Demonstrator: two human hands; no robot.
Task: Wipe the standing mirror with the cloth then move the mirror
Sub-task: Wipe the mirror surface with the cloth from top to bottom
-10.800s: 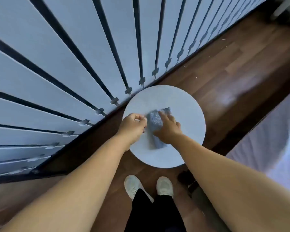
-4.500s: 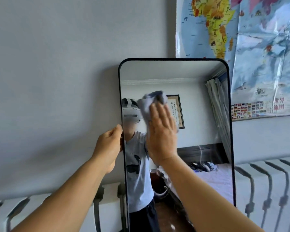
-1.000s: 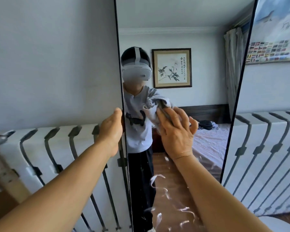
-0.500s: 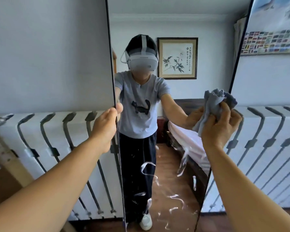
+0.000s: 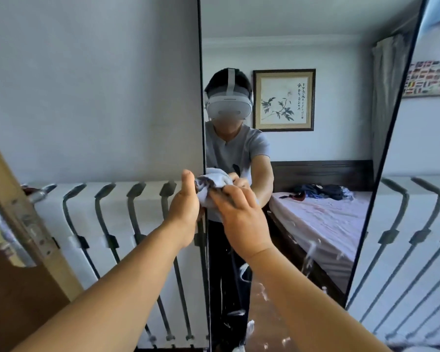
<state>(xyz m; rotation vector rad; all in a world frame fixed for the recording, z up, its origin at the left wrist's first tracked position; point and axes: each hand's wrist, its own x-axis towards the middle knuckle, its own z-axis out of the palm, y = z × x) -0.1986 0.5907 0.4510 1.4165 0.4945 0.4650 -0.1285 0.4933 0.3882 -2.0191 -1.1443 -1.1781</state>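
The tall standing mirror [image 5: 315,224] with a thin black frame stands upright in front of me, reflecting a bedroom and a person. My left hand [image 5: 186,209] grips the mirror's left edge at mid height, thumb up. My right hand [image 5: 241,217] presses a crumpled grey-blue cloth [image 5: 211,185] against the glass right beside the left edge, almost touching my left hand. White smears streak the lower part of the glass.
A white radiator cover [image 5: 117,224] with black bars runs along the grey wall behind the mirror on both sides. A wooden door edge [image 5: 23,224] with a metal handle juts in at the left. A map poster [image 5: 432,77] hangs at upper right.
My right hand has swept the cloth from the mirror's right edge across to its left edge, next to my left hand. My left hand has kept its grip on the frame.
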